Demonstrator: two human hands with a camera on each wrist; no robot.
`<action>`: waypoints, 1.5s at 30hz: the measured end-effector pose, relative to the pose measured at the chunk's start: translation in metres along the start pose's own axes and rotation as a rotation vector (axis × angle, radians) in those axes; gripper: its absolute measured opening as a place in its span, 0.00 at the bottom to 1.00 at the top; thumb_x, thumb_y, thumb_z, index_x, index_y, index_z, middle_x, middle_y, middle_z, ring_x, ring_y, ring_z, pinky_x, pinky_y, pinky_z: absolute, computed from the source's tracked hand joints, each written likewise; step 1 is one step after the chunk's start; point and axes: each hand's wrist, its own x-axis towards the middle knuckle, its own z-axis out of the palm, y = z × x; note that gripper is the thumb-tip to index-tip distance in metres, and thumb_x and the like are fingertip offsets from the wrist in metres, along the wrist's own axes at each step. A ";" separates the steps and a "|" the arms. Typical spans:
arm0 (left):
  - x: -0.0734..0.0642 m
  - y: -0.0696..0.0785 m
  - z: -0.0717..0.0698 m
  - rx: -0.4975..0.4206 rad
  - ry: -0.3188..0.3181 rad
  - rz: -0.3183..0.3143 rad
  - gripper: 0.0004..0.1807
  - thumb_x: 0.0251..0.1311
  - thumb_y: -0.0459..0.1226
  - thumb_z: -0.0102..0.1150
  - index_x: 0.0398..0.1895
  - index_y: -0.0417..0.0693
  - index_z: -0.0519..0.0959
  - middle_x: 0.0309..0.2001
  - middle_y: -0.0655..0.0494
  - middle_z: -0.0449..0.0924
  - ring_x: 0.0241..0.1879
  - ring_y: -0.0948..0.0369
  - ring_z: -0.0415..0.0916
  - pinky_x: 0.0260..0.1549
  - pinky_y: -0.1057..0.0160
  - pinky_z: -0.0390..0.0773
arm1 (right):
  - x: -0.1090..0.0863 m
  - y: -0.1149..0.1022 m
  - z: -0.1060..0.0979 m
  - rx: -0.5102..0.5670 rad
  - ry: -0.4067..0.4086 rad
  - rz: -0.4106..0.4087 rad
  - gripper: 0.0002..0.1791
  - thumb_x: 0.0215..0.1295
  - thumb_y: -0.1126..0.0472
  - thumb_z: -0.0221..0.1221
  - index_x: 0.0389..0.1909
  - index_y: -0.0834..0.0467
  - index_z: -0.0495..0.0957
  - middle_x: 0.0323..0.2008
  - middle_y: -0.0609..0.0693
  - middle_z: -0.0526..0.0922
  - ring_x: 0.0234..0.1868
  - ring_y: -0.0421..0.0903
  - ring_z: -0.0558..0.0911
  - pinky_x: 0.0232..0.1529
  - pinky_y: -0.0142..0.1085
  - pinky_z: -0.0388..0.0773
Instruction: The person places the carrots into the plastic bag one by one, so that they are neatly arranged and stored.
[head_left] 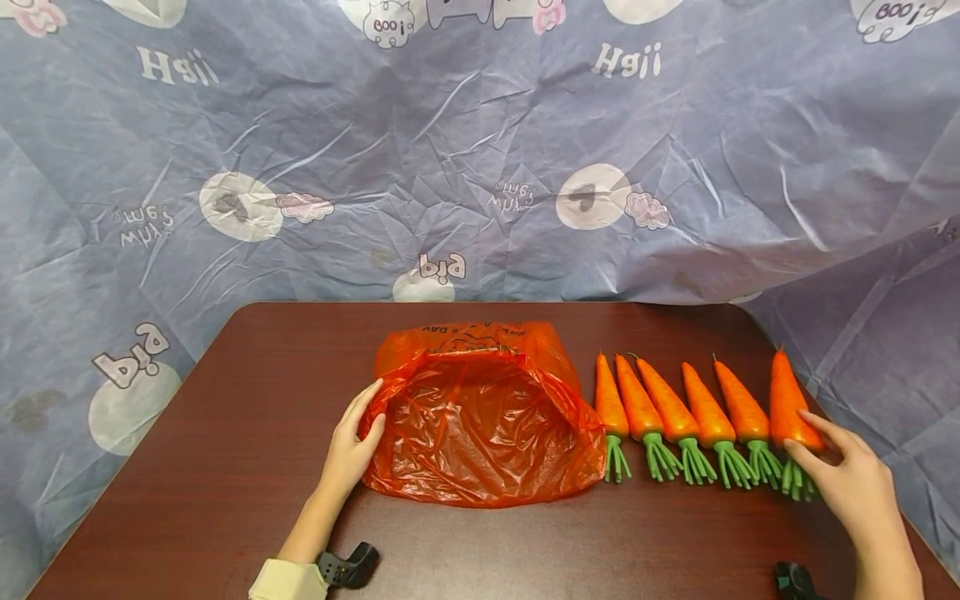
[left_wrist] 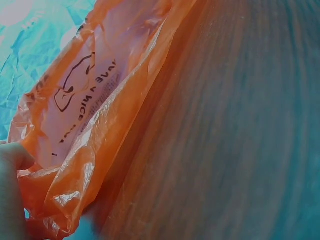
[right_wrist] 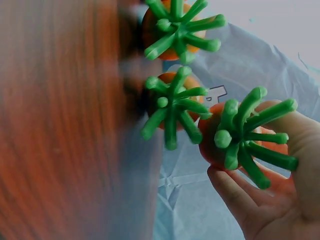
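An orange-red translucent plastic bag point(head_left: 480, 483) lies on the table with its wide mouth facing me. My left hand point(head_left: 351, 442) holds the left edge of the bag's mouth between thumb and fingers; in the left wrist view the thumb overlaps the crumpled film. At the right end of a row, my right hand point(head_left: 858, 479) grips a carrot point(head_left: 789, 408) with green stubby stems round its thick end. The right wrist view has this carrot point(right_wrist: 212, 150) standing farther off the tabletop than its neighbours, fingers on one side and thumb on the other.
Several more carrots point(head_left: 702, 408) lie side by side between the bag and my right hand, tips pointing away. The leftmost one point(head_left: 611, 400) is right at the bag's edge. A printed grey-blue cloth point(head_left: 465, 150) hangs behind the dark brown table point(head_left: 262, 392).
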 end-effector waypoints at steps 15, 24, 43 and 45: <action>0.001 -0.002 0.001 -0.010 0.012 0.021 0.26 0.56 0.24 0.53 0.60 0.39 0.68 0.58 0.40 0.69 0.58 0.66 0.64 0.55 0.86 0.56 | -0.002 -0.035 0.001 0.038 0.028 -0.077 0.31 0.54 0.49 0.62 0.58 0.57 0.70 0.47 0.58 0.73 0.31 0.09 0.55 0.28 0.26 0.58; 0.001 -0.002 0.001 -0.026 0.014 0.026 0.25 0.56 0.24 0.52 0.60 0.38 0.68 0.58 0.39 0.69 0.57 0.80 0.60 0.55 0.86 0.56 | -0.005 -0.062 0.005 0.088 -0.012 -0.145 0.29 0.54 0.50 0.63 0.57 0.55 0.72 0.48 0.59 0.73 0.31 0.07 0.59 0.25 0.14 0.62; 0.000 -0.001 0.001 -0.025 0.021 0.038 0.26 0.56 0.24 0.53 0.60 0.38 0.67 0.58 0.39 0.69 0.57 0.77 0.61 0.54 0.86 0.57 | -0.025 -0.110 0.013 0.228 0.004 -0.332 0.25 0.51 0.59 0.65 0.53 0.53 0.76 0.46 0.16 0.65 0.43 0.10 0.61 0.34 0.06 0.64; 0.000 -0.001 0.001 -0.025 0.021 0.041 0.26 0.56 0.24 0.53 0.60 0.38 0.67 0.58 0.39 0.69 0.57 0.75 0.62 0.54 0.86 0.57 | -0.027 -0.114 0.014 0.237 -0.002 -0.351 0.25 0.51 0.60 0.65 0.53 0.52 0.76 0.48 0.21 0.68 0.45 0.10 0.61 0.36 0.06 0.64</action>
